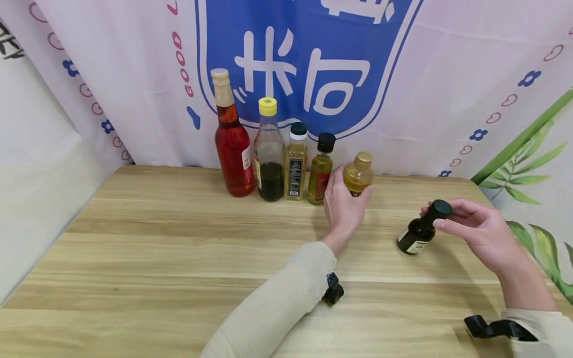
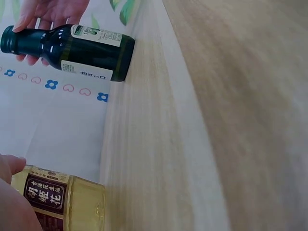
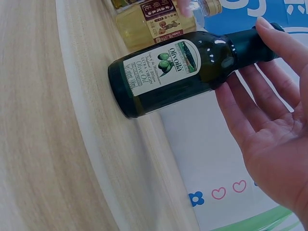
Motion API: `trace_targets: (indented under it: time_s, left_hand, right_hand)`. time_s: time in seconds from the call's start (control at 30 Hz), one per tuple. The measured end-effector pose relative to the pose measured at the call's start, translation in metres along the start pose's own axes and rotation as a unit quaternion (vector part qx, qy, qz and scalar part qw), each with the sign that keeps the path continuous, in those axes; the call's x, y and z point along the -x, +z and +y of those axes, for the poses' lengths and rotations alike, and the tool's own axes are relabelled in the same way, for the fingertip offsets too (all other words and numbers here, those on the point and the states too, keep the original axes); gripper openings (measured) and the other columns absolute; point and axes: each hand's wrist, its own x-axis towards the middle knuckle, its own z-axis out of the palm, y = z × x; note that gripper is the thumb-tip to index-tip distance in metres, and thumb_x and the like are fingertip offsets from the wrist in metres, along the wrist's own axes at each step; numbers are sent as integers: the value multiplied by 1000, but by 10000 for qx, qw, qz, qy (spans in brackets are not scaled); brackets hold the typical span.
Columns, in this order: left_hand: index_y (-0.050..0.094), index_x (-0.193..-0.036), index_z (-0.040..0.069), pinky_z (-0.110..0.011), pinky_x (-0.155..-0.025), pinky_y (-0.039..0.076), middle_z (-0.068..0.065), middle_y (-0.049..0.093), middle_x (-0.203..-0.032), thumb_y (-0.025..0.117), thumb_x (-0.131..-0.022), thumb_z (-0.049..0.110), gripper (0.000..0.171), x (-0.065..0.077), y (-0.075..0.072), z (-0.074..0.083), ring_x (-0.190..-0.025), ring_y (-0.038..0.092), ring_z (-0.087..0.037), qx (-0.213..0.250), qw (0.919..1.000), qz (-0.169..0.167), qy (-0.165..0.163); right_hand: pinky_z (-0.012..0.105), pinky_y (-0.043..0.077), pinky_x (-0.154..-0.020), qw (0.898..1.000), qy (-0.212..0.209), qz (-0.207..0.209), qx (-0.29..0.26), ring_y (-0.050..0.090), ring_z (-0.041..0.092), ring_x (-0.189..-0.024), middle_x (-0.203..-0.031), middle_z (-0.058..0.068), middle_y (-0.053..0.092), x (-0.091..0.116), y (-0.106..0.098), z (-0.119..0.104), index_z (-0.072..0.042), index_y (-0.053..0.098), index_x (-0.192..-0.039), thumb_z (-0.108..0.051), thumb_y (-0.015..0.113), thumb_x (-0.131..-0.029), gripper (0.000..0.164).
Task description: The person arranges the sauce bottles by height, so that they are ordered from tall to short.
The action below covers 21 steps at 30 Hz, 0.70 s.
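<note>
My left hand [image 1: 346, 209] grips a clear bottle of pale yellow oil [image 1: 358, 175] with a gold cap. Its dark red label [image 2: 45, 195] faces the left wrist camera, and the bottle stands at the right end of a row at the table's back. Off to the right, my right hand [image 1: 485, 236] pinches the neck of a dark green olive oil bottle [image 1: 415, 237] between thumb and fingers. That bottle leans slightly, its base close to the tabletop. A cream olive oil label [image 3: 163, 67] shows in the right wrist view.
Left of the gripped oil stand a small black-capped oil bottle [image 1: 320, 174], a square oil bottle [image 1: 296, 174], a yellow-capped bottle of dark liquid [image 1: 270, 174] and a tall red bottle [image 1: 234, 154]. Behind the wooden table [image 1: 156, 268] hangs a printed curtain [image 1: 156, 99].
</note>
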Motion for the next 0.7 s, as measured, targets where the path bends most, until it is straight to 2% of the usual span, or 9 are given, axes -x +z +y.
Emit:
trace_targets:
  time_s: [0.2, 0.7]
  left_hand:
    - [52, -152, 16, -49, -112, 54, -6, 66, -144, 87, -90, 29, 72, 0, -1, -1, -132, 65, -28, 372, 9992, -69, -114]
    - [52, -152, 19, -46, -110, 55, -5, 66, -142, 80, -95, 41, 67, -1, -4, 4, -130, 64, -26, 499, 9978, -231, -378]
  right_hand:
    - [18, 61, -93, 10000, -45, -22, -76, 77, 10, -114, -119, 4, 82, 0, 0, 2, 8, 66, -123, 22, 59, -96, 31]
    - [19, 60, -95, 9997, -74, -158, -171, 76, 12, -116, -120, 6, 81, 0, 0, 1, 12, 63, -128, 22, 56, -97, 33]
